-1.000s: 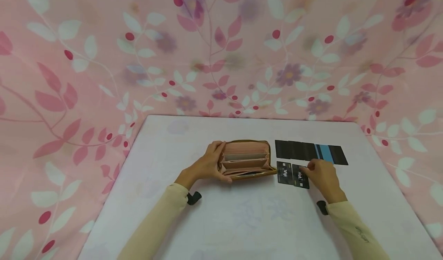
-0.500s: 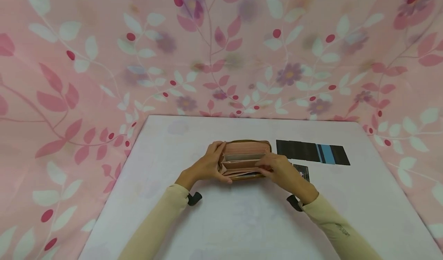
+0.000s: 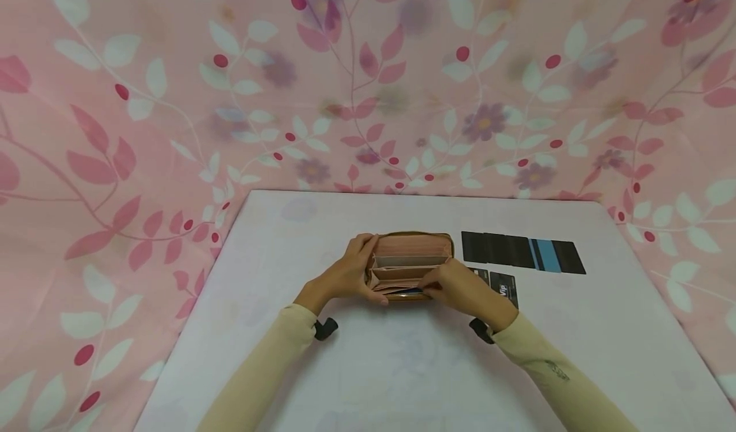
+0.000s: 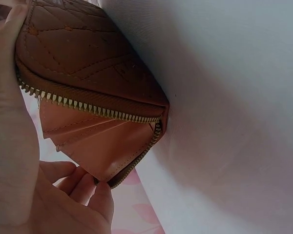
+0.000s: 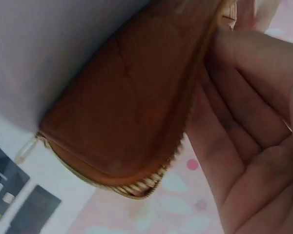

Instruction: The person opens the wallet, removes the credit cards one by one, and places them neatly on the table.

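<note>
A brown zip-around wallet [image 3: 411,262] stands unzipped on the table, its pleated compartments facing up. My left hand [image 3: 344,272] grips its left end, thumb at the front and fingers round the back. In the left wrist view, the quilted outside and brass zip teeth of the wallet [image 4: 83,53] show beside the left hand [image 4: 53,195]. My right hand [image 3: 457,286] reaches into the front compartment, thumb and fingers together at the end of a dark blue card [image 3: 407,291]; its fingertips are partly hidden. The right wrist view shows the right hand [image 5: 254,112] curled at the wallet's rim.
Right of the wallet, a row of overlapping black cards [image 3: 494,248], one with a blue band [image 3: 547,255], lies on the white table [image 3: 356,368]. Two dark VIP cards [image 3: 505,287] lie below that row, partly behind the right hand. A pink floral cloth [image 3: 368,100] hangs behind.
My right hand has left the VIP cards and moved left to the wallet, then down into its front compartment. The left hand keeps its grip on the wallet.
</note>
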`<action>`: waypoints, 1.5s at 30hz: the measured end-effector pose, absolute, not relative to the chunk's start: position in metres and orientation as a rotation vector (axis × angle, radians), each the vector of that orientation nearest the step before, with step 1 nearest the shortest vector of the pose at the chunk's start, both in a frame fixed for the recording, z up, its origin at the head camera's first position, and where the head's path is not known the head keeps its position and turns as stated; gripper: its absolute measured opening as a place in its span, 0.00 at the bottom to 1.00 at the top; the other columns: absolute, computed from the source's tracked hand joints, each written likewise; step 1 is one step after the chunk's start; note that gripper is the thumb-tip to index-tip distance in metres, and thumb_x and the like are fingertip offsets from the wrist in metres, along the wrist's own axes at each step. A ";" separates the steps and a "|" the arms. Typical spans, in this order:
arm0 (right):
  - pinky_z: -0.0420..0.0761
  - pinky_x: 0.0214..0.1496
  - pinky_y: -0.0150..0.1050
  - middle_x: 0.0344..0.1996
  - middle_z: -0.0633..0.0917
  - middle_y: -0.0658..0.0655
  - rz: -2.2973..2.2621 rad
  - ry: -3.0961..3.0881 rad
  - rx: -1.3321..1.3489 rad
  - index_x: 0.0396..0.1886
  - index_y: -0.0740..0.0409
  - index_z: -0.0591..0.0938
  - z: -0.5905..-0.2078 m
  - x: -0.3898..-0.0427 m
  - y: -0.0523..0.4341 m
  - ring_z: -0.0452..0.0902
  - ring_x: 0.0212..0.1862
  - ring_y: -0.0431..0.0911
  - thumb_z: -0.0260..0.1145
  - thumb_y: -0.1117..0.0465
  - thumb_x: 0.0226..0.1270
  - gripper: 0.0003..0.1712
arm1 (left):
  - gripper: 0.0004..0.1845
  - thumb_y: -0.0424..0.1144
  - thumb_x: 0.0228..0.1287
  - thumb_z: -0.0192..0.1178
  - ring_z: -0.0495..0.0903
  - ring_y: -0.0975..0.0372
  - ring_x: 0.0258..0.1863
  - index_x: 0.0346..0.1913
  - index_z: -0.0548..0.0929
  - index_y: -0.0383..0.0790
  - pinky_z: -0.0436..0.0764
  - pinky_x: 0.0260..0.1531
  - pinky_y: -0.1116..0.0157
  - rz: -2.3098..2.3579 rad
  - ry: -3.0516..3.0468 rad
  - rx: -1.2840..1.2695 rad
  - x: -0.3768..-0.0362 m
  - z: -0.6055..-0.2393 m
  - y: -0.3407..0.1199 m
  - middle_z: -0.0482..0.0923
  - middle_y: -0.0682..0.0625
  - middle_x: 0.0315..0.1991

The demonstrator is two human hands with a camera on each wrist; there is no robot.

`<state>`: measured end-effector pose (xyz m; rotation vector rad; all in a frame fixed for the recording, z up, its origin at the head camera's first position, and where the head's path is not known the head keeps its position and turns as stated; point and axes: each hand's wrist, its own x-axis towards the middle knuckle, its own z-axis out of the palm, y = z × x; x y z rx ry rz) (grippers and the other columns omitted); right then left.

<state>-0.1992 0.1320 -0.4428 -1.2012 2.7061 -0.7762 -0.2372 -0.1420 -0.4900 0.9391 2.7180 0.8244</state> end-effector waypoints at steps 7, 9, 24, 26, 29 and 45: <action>0.76 0.27 0.31 0.24 0.86 0.46 -0.609 2.804 -1.170 0.27 0.54 0.90 -0.446 -0.197 0.126 0.73 0.23 0.31 0.76 0.69 0.53 0.06 | 0.76 0.69 0.30 0.76 0.48 0.56 0.70 0.78 0.44 0.36 0.67 0.63 0.58 0.827 2.703 0.928 -0.237 -0.492 -0.139 0.43 0.46 0.73; 0.73 0.25 0.31 0.21 0.83 0.44 -0.511 2.860 -1.192 0.24 0.52 0.88 -0.448 -0.196 0.124 0.69 0.21 0.32 0.74 0.70 0.54 0.09 | 0.77 0.70 0.30 0.76 0.47 0.57 0.70 0.78 0.43 0.38 0.67 0.63 0.59 0.816 2.706 0.924 -0.237 -0.492 -0.139 0.42 0.46 0.73; 0.73 0.23 0.35 0.17 0.79 0.45 -0.343 2.933 -1.346 0.22 0.50 0.86 -0.451 -0.197 0.118 0.67 0.20 0.36 0.70 0.73 0.55 0.12 | 0.76 0.70 0.31 0.76 0.48 0.56 0.69 0.78 0.43 0.38 0.66 0.64 0.58 0.813 2.719 0.929 -0.239 -0.490 -0.141 0.44 0.46 0.72; 0.75 0.24 0.36 0.20 0.81 0.46 -0.350 2.936 -1.337 0.24 0.51 0.87 -0.451 -0.198 0.118 0.72 0.22 0.37 0.71 0.73 0.55 0.11 | 0.75 0.69 0.32 0.77 0.50 0.56 0.68 0.78 0.44 0.37 0.66 0.63 0.58 0.825 2.715 0.938 -0.239 -0.490 -0.141 0.45 0.45 0.72; 0.75 0.23 0.38 0.21 0.81 0.49 -0.301 2.970 -1.340 0.26 0.53 0.87 -0.450 -0.199 0.117 0.75 0.23 0.40 0.71 0.73 0.56 0.10 | 0.74 0.68 0.32 0.77 0.50 0.57 0.67 0.78 0.45 0.37 0.67 0.63 0.58 0.843 2.703 0.925 -0.239 -0.490 -0.142 0.45 0.47 0.72; 0.65 0.19 0.32 0.12 0.69 0.44 -0.216 3.042 -1.369 0.17 0.51 0.81 -0.446 -0.205 0.111 0.59 0.17 0.36 0.71 0.70 0.52 0.12 | 0.75 0.72 0.30 0.74 0.49 0.57 0.68 0.78 0.45 0.38 0.67 0.63 0.58 0.836 2.687 0.892 -0.243 -0.488 -0.141 0.46 0.47 0.71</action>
